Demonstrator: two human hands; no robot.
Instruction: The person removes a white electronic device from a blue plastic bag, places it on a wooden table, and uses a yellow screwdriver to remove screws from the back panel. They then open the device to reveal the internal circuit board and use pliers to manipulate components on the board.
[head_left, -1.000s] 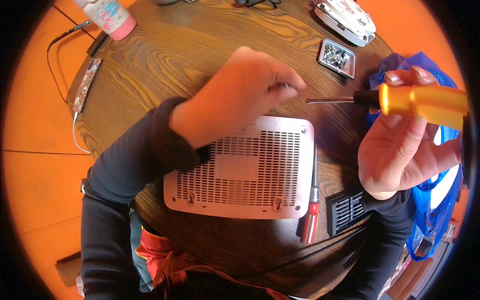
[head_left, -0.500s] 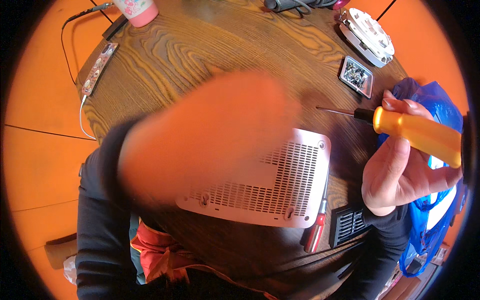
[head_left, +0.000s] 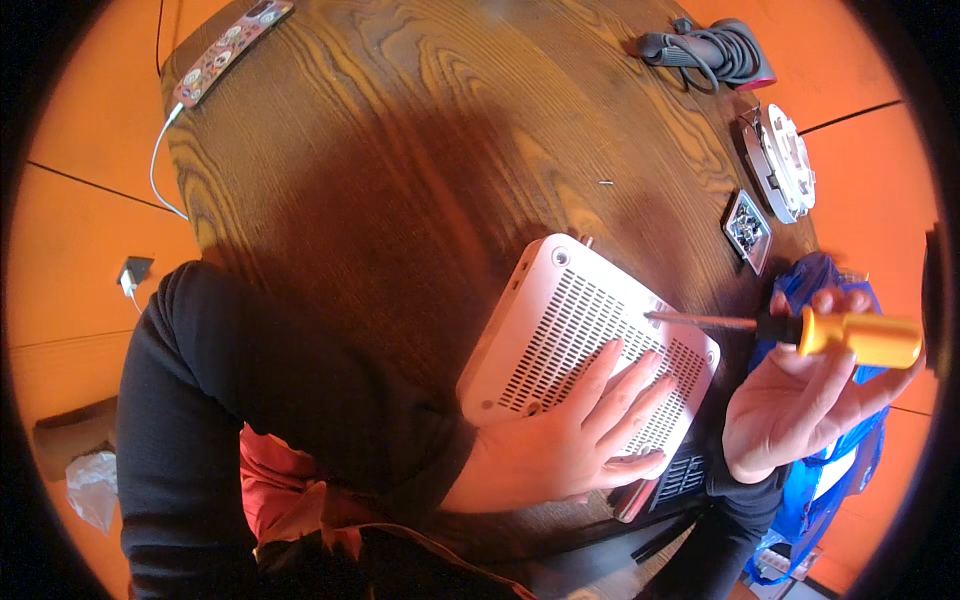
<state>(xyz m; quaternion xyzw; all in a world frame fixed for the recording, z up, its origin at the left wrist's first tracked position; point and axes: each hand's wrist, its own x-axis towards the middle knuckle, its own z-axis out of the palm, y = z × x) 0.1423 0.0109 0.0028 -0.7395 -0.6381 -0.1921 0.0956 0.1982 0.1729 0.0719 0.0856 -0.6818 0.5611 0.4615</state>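
A white plastic casing (head_left: 625, 285) with rows of vent slots lies tilted sideways on the table, a screw hole at its upper corner. My left hand (head_left: 565, 440) rests flat across its slotted face, fingers spread. In my right hand (head_left: 780, 420) is a screwdriver (head_left: 862, 338) with a yellow handle, held between thumb and fingers. Its thin shaft points left, and the tip appears over the casing's upper part; whether it touches, I cannot tell. Beneath the casing's near edge, a second screwdriver with a red handle (head_left: 636, 499) is partly hidden.
A small metal piece (head_left: 606, 183) lies on the wooden table (head_left: 400, 180). At the right are a tray of screws (head_left: 748, 232), a round white part (head_left: 785, 160), a corded grey device (head_left: 705, 55), a blue plastic bag (head_left: 790, 520) and a black slatted piece (head_left: 682, 478). A sticker-covered strip (head_left: 225, 58) with a cable lies far left.
My left hand, blurred above the casing before, now lies on it. The casing has turned in view. The yellow screwdriver's tip now appears over the casing. The small metal piece shows on the table.
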